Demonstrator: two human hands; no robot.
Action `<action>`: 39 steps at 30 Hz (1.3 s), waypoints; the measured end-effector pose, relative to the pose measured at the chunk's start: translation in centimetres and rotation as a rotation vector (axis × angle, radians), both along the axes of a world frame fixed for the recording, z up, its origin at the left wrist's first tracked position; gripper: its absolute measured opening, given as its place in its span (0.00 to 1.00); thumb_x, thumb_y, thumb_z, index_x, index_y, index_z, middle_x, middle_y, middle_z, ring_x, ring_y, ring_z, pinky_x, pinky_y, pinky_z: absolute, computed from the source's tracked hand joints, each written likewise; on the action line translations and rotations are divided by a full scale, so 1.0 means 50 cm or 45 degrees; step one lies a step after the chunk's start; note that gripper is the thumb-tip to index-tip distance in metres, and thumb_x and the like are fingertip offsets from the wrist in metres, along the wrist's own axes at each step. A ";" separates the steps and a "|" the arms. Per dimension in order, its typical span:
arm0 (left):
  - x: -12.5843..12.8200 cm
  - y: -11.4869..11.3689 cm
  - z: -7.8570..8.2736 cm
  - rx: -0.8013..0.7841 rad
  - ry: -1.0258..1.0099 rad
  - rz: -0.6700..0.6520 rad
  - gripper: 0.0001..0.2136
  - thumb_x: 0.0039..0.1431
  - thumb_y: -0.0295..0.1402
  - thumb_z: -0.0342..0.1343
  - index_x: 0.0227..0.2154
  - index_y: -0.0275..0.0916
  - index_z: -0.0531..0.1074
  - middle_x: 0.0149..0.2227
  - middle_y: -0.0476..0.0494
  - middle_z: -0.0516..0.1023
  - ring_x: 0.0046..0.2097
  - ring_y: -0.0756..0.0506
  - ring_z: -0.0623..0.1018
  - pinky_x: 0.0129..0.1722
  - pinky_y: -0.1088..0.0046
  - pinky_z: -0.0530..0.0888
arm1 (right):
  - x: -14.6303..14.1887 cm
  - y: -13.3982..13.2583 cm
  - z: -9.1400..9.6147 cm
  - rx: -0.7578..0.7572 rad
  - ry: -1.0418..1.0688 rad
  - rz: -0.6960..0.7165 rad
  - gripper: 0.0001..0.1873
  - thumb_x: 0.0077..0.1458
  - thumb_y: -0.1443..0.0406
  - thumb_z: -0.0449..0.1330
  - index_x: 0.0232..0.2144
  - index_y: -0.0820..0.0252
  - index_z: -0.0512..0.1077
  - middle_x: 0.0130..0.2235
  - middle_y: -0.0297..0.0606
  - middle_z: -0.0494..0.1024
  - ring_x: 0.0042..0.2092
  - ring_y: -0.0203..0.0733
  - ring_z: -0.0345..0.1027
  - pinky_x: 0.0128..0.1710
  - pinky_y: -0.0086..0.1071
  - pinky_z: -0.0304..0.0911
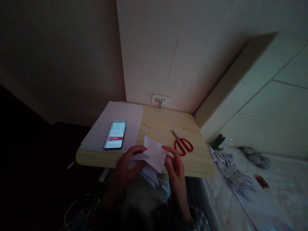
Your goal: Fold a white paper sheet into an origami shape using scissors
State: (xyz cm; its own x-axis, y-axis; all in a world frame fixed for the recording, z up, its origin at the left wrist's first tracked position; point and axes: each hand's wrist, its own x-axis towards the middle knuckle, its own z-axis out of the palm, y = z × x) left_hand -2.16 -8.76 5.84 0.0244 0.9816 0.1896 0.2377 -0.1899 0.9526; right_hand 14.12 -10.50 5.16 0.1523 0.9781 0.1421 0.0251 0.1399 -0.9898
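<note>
A folded piece of white paper (154, 152) with several pointed flaps is held between my two hands, over the front edge of the table. My left hand (127, 163) pinches its left side, fingers above and thumb below. On the paper's right edge, my right hand (175, 163) grips with fingers and thumb. Red-handled scissors (181, 143) lie just beyond my right hand, blades pointing away to the left. To the left, a phone (115, 136) with a lit screen rests on a stack or sheet of white paper (127, 112).
The small wooden table (168, 118) stands against the wall, below a wall socket (160, 100). At the right is a bed (284, 179) with a heap of paper scraps (231, 170), a dark green box (218, 142) and a grey item (255, 157). A white cable (72, 205) hangs at lower left.
</note>
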 end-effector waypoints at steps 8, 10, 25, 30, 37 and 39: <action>0.001 0.008 -0.006 -0.056 0.037 0.094 0.18 0.47 0.24 0.55 0.44 0.42 0.71 0.47 0.46 0.78 0.50 0.42 0.75 0.50 0.68 0.71 | 0.006 -0.001 0.008 0.267 -0.456 -0.075 0.20 0.56 0.50 0.56 0.45 0.53 0.72 0.43 0.40 0.70 0.44 0.47 0.65 0.44 0.41 0.63; 0.003 0.008 -0.007 -0.064 0.093 0.098 0.20 0.47 0.23 0.53 0.45 0.42 0.70 0.48 0.47 0.78 0.50 0.42 0.75 0.51 0.68 0.70 | 0.006 -0.005 0.011 0.334 -0.636 -0.142 0.18 0.56 0.52 0.58 0.45 0.52 0.72 0.50 0.43 0.65 0.53 0.52 0.60 0.52 0.46 0.57; 0.006 0.011 -0.029 0.086 0.064 0.055 0.18 0.53 0.27 0.56 0.48 0.43 0.67 0.57 0.40 0.67 0.54 0.41 0.71 0.44 0.65 0.75 | -0.002 -0.001 0.000 0.473 -0.864 -0.249 0.04 0.57 0.70 0.58 0.32 0.56 0.71 0.50 0.42 0.71 0.54 0.48 0.61 0.54 0.45 0.56; 0.000 0.013 -0.024 0.352 0.313 0.003 0.19 0.56 0.28 0.57 0.51 0.45 0.66 0.61 0.39 0.60 0.62 0.38 0.61 0.58 0.54 0.64 | 0.010 -0.003 0.010 0.461 -0.711 -0.172 0.04 0.57 0.69 0.59 0.32 0.55 0.73 0.49 0.40 0.73 0.53 0.45 0.64 0.52 0.39 0.58; -0.015 -0.001 -0.014 0.346 0.116 -0.402 0.27 0.59 0.28 0.51 0.61 0.49 0.54 0.67 0.43 0.53 0.67 0.38 0.51 0.64 0.53 0.52 | 0.027 -0.007 0.020 0.312 -0.481 0.017 0.04 0.57 0.67 0.59 0.31 0.56 0.74 0.34 0.36 0.79 0.39 0.43 0.72 0.41 0.34 0.65; -0.018 -0.003 -0.013 0.284 0.008 -0.425 0.26 0.59 0.29 0.51 0.60 0.47 0.57 0.64 0.41 0.60 0.65 0.37 0.58 0.63 0.54 0.55 | 0.030 -0.009 0.020 0.236 -0.472 0.018 0.05 0.56 0.65 0.60 0.29 0.56 0.74 0.29 0.34 0.78 0.33 0.42 0.71 0.34 0.32 0.64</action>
